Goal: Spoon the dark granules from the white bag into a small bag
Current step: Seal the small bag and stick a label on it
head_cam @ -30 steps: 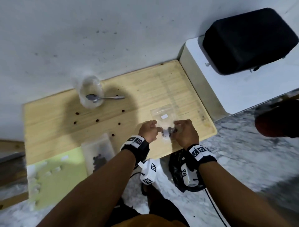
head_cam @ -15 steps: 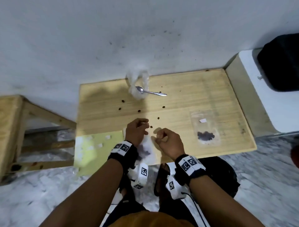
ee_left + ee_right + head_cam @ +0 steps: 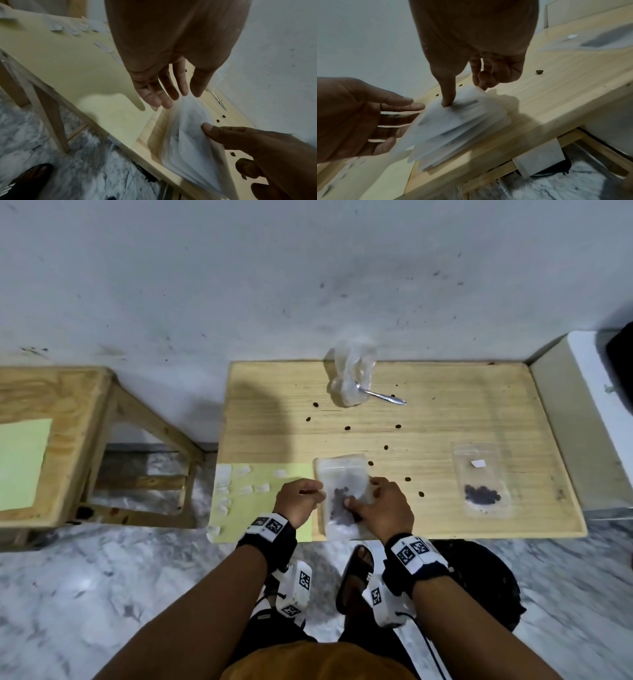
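The white bag (image 3: 351, 378) stands at the back of the wooden table (image 3: 445, 412), and the spoon (image 3: 380, 396) lies with its bowl in the bag's mouth. A stack of small clear bags (image 3: 337, 474) lies at the front edge, with dark granules showing through. My right hand (image 3: 383, 505) holds the stack (image 3: 462, 121), thumb pressed on top and fingers curled at its far edge. My left hand (image 3: 299, 501) touches the stack's left edge (image 3: 187, 142) with straight fingers (image 3: 164, 94). A filled small bag (image 3: 481, 477) with a white label lies flat on the right.
Loose dark granules (image 3: 347, 428) are scattered over the tabletop. A pale green sheet (image 3: 260, 515) with white paper bits covers the table's left front corner. A wooden stool (image 3: 68, 405) stands left, a white cabinet (image 3: 582, 405) right, a black bag (image 3: 479, 577) on the floor.
Both hands left the filled small bag, which now lies on the right, and moved left to the stack. My right thumb now presses on it. The head view swung left.
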### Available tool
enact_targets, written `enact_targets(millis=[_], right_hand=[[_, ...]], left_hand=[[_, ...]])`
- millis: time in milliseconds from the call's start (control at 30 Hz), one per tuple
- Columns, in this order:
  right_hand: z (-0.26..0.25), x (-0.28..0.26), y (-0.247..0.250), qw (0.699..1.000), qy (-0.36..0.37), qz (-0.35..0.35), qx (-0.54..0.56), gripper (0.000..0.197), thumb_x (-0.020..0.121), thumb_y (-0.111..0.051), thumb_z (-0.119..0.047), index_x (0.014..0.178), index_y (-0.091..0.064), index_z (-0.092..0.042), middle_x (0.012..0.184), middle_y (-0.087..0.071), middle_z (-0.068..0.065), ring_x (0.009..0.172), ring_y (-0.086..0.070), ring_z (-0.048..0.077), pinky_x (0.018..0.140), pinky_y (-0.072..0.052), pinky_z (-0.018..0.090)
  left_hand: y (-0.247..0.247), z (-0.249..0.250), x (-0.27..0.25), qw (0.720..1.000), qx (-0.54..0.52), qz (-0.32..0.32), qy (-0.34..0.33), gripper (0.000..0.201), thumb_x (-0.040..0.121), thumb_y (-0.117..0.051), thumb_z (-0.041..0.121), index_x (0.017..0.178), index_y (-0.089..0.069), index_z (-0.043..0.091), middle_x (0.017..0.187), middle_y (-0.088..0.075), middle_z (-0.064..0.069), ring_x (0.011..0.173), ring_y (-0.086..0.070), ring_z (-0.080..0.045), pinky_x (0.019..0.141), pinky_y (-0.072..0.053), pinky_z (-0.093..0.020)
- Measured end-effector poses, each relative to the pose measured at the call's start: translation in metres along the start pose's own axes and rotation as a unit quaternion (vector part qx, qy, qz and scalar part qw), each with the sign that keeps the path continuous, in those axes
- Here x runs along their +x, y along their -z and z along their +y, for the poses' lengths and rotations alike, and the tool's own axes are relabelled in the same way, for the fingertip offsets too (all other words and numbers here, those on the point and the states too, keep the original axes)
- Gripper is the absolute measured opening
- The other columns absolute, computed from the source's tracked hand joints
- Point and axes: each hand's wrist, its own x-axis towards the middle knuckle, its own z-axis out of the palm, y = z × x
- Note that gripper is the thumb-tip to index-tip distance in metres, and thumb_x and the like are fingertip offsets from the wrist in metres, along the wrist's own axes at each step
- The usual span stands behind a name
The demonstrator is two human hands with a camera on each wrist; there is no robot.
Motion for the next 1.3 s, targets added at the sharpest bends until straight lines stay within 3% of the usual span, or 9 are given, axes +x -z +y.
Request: enact_targets(millis=[133, 367, 500, 667, 800, 900, 1067, 1167, 1300], right_hand=[[-0.002, -0.004, 0.004, 1.000, -0.006, 0.021, 0.013, 0.064, 0.072, -0.084, -0.046, 0.126, -0.060, -0.021, 0.112, -0.067, -0.001, 0.100, -0.066, 0.024, 0.074, -0.045, 0.029], [0.003, -0.003, 0.003, 0.998, 0.017, 0.057, -0.034, 0.052, 0.077, -0.076, -0.050, 0.122, -0.063, -0.029, 0.109, -0.069, -0.006, 0.100, -0.067, 0.023, 0.075, -0.046, 0.029], [0.012, 0.000, 0.000, 0.995, 0.046, 0.072, 0.054, 0.032, 0.081, -0.076, -0.030, 0.111, -0.065, -0.030, 0.098, -0.066, -0.010, 0.090, -0.064, 0.017, 0.070, -0.043, 0.027], [0.006, 0.011, 0.006, 0.978, 0.080, 0.016, 0.194, 0.023, 0.084, -0.069, -0.005, 0.090, -0.069, -0.026, 0.089, -0.066, -0.007, 0.078, -0.059, 0.007, 0.063, -0.044, 0.013], [-0.020, 0.016, 0.009, 0.965, 0.112, -0.050, 0.230, 0.025, 0.084, -0.068, -0.001, 0.095, -0.073, -0.023, 0.096, -0.068, -0.002, 0.091, -0.063, 0.012, 0.074, -0.050, 0.014], [-0.043, 0.017, -0.001, 0.962, 0.133, -0.055, 0.232, 0.029, 0.083, -0.067, -0.001, 0.092, -0.073, -0.028, 0.097, -0.071, -0.002, 0.095, -0.065, 0.014, 0.085, -0.053, 0.026], [-0.078, 0.013, -0.024, 0.955, 0.169, -0.069, 0.233, 0.027, 0.085, -0.067, -0.001, 0.097, -0.074, -0.024, 0.095, -0.071, -0.002, 0.090, -0.064, 0.009, 0.078, -0.052, 0.022], [-0.094, 0.009, -0.038, 0.954, 0.177, -0.080, 0.227, 0.026, 0.085, -0.069, -0.002, 0.100, -0.072, -0.024, 0.090, -0.065, -0.007, 0.090, -0.062, 0.009, 0.079, -0.052, 0.022], [-0.104, 0.005, -0.056, 0.960, 0.135, -0.052, 0.241, 0.031, 0.088, -0.060, -0.001, 0.088, -0.068, -0.031, 0.083, -0.065, -0.017, 0.082, -0.062, 0.004, 0.074, -0.049, 0.014]], left_hand=[[-0.005, -0.003, 0.000, 1.000, -0.003, -0.010, 0.009, 0.015, 0.083, -0.071, 0.006, 0.094, -0.069, 0.016, 0.093, -0.068, -0.007, 0.066, -0.061, -0.015, 0.053, -0.044, -0.022], [-0.016, -0.001, 0.002, 0.997, 0.055, 0.044, -0.034, 0.012, 0.079, -0.076, 0.011, 0.087, -0.075, 0.020, 0.092, -0.073, 0.002, 0.088, -0.069, -0.019, 0.086, -0.056, -0.033], [-0.022, 0.004, 0.001, 0.987, 0.110, 0.090, -0.081, 0.007, 0.081, -0.075, 0.014, 0.088, -0.077, 0.014, 0.086, -0.070, 0.005, 0.082, -0.063, -0.011, 0.080, -0.045, -0.020], [-0.020, 0.011, 0.000, 0.993, -0.010, 0.099, -0.064, 0.013, 0.078, -0.075, 0.006, 0.079, -0.074, 0.019, 0.081, -0.070, 0.005, 0.079, -0.065, -0.014, 0.078, -0.053, -0.029], [-0.006, 0.020, -0.005, 0.987, -0.115, 0.072, -0.087, 0.025, 0.079, -0.068, -0.006, 0.086, -0.072, 0.017, 0.083, -0.069, 0.001, 0.075, -0.061, -0.014, 0.063, -0.051, -0.020], [0.014, 0.025, -0.008, 0.982, -0.148, 0.044, -0.107, 0.030, 0.076, -0.065, -0.002, 0.092, -0.072, 0.022, 0.094, -0.069, -0.004, 0.080, -0.062, -0.018, 0.069, -0.053, -0.029], [0.054, 0.020, -0.007, 0.982, -0.137, 0.045, -0.121, 0.038, 0.067, -0.063, 0.006, 0.090, -0.073, 0.035, 0.109, -0.067, -0.007, 0.097, -0.060, -0.024, 0.074, -0.051, -0.034], [0.078, 0.013, -0.004, 0.982, -0.120, 0.065, -0.128, 0.038, 0.074, -0.066, -0.003, 0.094, -0.072, 0.030, 0.104, -0.068, 0.005, 0.107, -0.060, -0.022, 0.078, -0.051, -0.032], [0.116, 0.002, 0.003, 0.972, -0.174, 0.115, -0.110, 0.035, 0.084, -0.062, -0.010, 0.103, -0.067, 0.019, 0.094, -0.072, -0.001, 0.088, -0.067, -0.022, 0.066, -0.056, -0.026]])
